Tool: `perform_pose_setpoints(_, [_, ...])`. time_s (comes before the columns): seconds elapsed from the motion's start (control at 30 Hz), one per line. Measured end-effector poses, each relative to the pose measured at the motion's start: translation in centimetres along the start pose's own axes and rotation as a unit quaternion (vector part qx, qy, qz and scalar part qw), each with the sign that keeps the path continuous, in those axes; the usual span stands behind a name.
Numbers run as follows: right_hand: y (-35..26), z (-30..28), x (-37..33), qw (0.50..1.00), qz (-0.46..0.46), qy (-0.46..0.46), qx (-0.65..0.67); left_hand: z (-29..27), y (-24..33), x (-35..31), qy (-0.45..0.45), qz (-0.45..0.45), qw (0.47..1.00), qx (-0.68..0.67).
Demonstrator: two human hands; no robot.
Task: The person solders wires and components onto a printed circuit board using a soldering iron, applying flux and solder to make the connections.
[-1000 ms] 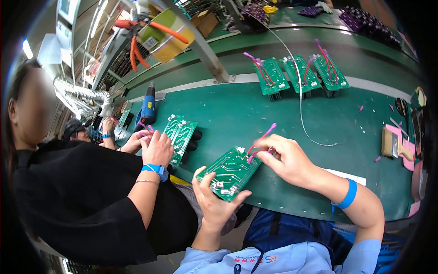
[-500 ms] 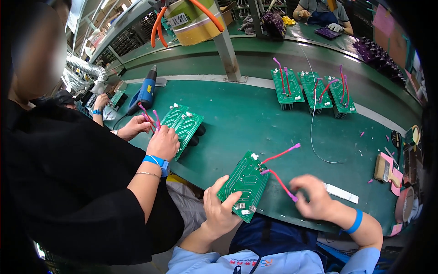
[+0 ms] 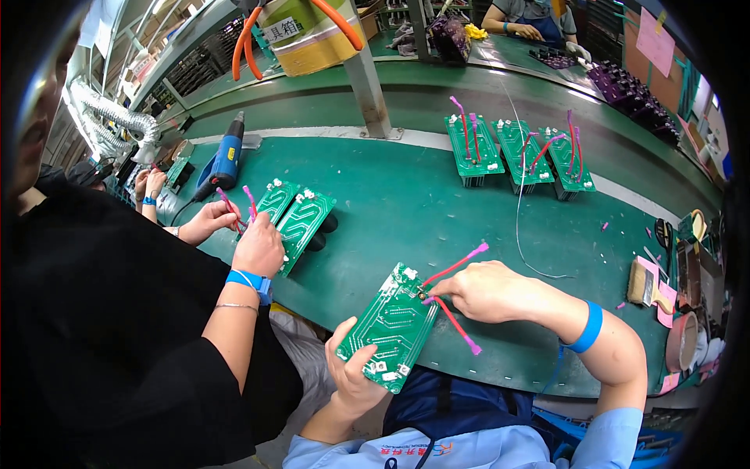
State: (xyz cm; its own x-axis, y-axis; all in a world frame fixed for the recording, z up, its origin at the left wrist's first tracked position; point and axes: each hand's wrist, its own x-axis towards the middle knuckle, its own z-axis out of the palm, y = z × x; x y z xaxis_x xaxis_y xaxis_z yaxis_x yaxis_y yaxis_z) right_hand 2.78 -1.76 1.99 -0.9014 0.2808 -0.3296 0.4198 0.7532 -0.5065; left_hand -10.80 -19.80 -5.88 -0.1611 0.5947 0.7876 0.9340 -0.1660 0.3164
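My left hand [image 3: 355,371] is closed around the lower left edge of a green circuit board [image 3: 394,324], tilted above the bench's front edge. Two red wires [image 3: 455,319] with pink-purple sleeved ends stick out from the board's upper right side. At the wire bases is my right hand [image 3: 488,293], its index fingertip against the board there and the other fingers curled. Whether it pinches a wire or a small part is hidden. A blue band circles my right forearm.
To my left, a co-worker's hands [image 3: 254,242] hold red wires over two green boards [image 3: 306,223]. Behind them lies a blue heat gun [image 3: 226,156]. Three wired boards [image 3: 512,156] stand at the back right. A brush [image 3: 642,283] and scissors [image 3: 664,234] lie at the right edge.
My right hand has moved left and up from the lower wire's free end to the wire bases. The board appears slightly further left and lower as the view shifted.
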Motion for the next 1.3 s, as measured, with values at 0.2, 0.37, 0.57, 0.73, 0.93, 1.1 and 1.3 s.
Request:
perform_pose_setpoints(0.2, [0.2,-0.5,-2.5,0.995,0.005,0.091,0.037,-0.2,-0.3,0.9,-0.054,-0.018,0.998,-0.023])
perform_pose_setpoints(0.37, [3.3,0.7,-7.4,0.991,0.044,0.120,0.034,-0.1,-0.5,1.9,-0.072,-0.087,0.993,-0.021])
perform_pose_setpoints(0.57, [10.4,0.7,-13.4,0.968,0.140,0.203,0.037,0.1,-0.1,2.3,-0.064,-0.147,0.987,-0.022])
perform_pose_setpoints(0.73, [16.1,-1.6,-15.6,0.919,0.279,0.266,-0.079,0.6,-0.3,3.2,-0.042,-0.105,0.993,-0.026])
perform_pose_setpoints(0.93, [19.9,-4.7,-13.0,0.859,0.315,0.402,-0.035,1.3,-0.3,4.7,-0.062,-0.065,0.996,-0.018])
perform_pose_setpoints(1.1, [21.5,-5.6,-9.3,0.831,0.300,0.468,0.011,1.5,-1.7,6.1,-0.008,-0.054,0.998,-0.009])
perform_pose_setpoints(1.3, [22.2,-6.4,-6.2,0.830,0.226,0.498,0.107,2.8,-2.7,7.3,-0.001,-0.061,0.998,0.005])
